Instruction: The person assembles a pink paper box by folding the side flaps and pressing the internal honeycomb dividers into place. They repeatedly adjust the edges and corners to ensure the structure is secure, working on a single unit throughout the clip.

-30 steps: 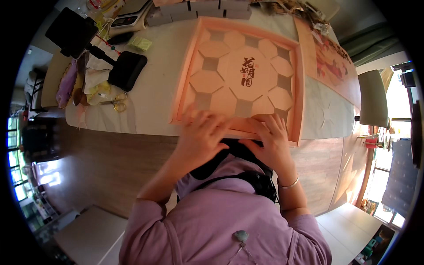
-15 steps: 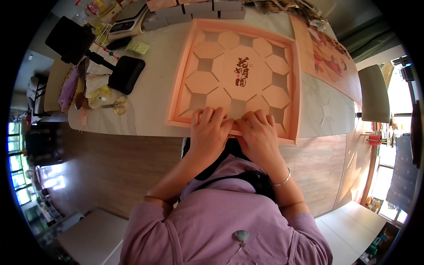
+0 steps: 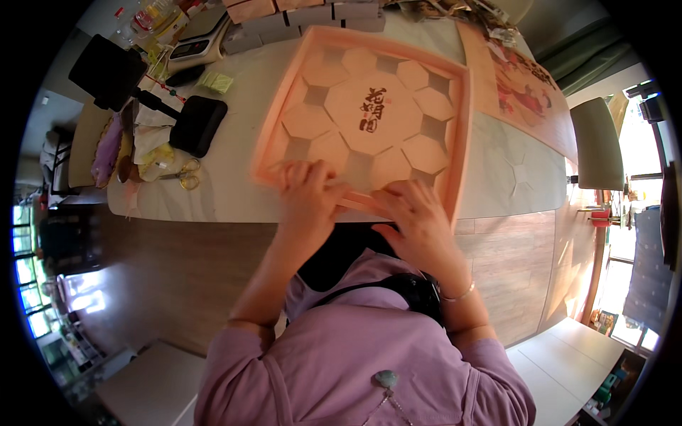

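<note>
"What has moved since the earlier frame?"

"The peach tray has turned a little clockwise, and its near left corner went further from the edge of the table. The left hand has slid leftward along the tray's near wall, so the hands stand wider apart."

"And where is the tray now?"

"It is on the table, before the person. Its near right corner reaches to the table's edge — maybe slightly past it, I cannot tell exactly."

"How much room is around it?"

"To the left of the tray there is a broad strip of tabletop, then the scissors and the black stand. Behind the tray, the stacked boxes are near its far wall. The printed sheet lies just beside its far right corner; whether they touch, I cannot say."

"Please describe the hands."

"The left hand is bent over the tray's near wall, at the left part, its fingers curled and blurred. If it pinches the wall, I cannot tell. The right hand is on the right part of this wall, fingers bent over it, the thumb stretched well apart — a wide hand. Both forearms come up from below the tray."
</note>
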`<state>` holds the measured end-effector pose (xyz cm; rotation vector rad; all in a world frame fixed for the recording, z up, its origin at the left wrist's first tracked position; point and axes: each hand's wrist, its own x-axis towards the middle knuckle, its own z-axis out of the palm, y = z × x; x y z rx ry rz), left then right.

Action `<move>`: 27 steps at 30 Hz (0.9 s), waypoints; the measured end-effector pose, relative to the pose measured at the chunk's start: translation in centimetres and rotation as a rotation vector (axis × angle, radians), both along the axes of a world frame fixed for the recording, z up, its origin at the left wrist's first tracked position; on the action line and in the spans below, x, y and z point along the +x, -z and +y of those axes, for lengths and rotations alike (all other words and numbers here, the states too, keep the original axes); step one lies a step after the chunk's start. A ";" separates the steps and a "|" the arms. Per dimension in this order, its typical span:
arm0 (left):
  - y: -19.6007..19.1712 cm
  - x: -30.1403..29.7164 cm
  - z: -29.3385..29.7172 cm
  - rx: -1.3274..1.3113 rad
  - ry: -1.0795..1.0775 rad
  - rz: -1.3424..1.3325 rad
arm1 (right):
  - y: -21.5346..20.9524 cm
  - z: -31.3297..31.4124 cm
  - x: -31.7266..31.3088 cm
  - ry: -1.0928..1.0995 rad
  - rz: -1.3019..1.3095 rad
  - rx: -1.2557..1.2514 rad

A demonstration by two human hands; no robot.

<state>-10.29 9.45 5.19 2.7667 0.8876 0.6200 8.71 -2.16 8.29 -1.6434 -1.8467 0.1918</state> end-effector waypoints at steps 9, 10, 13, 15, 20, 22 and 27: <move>0.0 3.2 -2.9 0.007 0.250 -0.039 | 0.0 -3.5 2.2 0.186 -0.144 -0.069; 0.2 3.7 -3.1 0.017 0.249 -0.027 | -0.1 -3.5 1.7 0.193 -0.156 -0.092; 0.6 4.6 -3.2 0.033 0.236 -0.045 | 0.7 -3.4 1.0 0.239 -0.204 -0.123; 0.9 4.7 -3.2 0.056 0.216 -0.060 | 1.7 -3.4 0.6 0.280 -0.238 -0.128; 1.2 5.2 -3.5 0.090 0.164 -0.075 | 1.9 -2.9 0.1 0.331 -0.242 -0.141; 0.8 5.2 -3.6 0.057 0.165 -0.057 | 1.7 -2.7 0.2 0.322 -0.243 -0.167; 0.6 5.4 -3.6 -0.003 0.188 -0.047 | 1.8 -2.4 0.3 0.251 -0.265 -0.193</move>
